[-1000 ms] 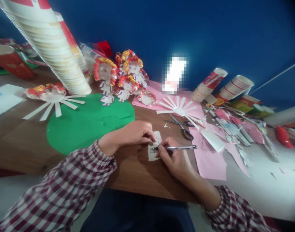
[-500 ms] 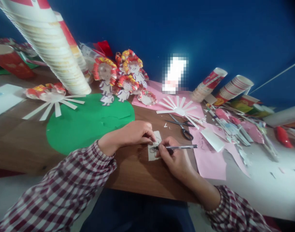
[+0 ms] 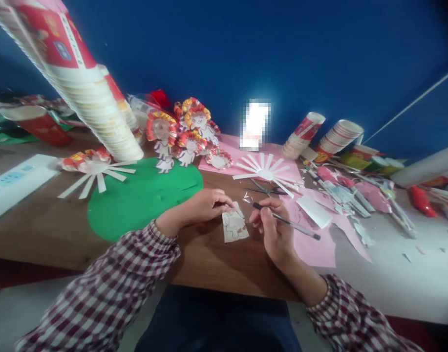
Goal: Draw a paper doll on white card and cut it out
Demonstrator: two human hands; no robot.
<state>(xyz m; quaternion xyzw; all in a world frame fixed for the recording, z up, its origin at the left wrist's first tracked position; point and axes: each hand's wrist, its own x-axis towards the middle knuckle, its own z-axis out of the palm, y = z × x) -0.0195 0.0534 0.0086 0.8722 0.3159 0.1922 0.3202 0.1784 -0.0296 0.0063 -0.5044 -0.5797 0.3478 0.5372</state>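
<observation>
A small off-white piece of paper lies on the wooden table, with a figure outlined in dark ink. The fingertips of my left hand, bent and close together, hold its upper edge. To the right of the paper, my right hand is raised and grips a pen between thumb and fingers. The pen's tip points up and left, clear of the paper. Behind my right hand lie black-handled scissors, partly hidden.
A green paper disc lies left. Tall stacked paper cups lean behind it, near paper figures with red-yellow rings. White strip fans, pink paper, more cups and scraps spread to the right.
My right hand has lifted the pen off the paper and drawn back to the right, uncovering the drawn figure. My left hand stays at the paper. The view has shifted slightly.
</observation>
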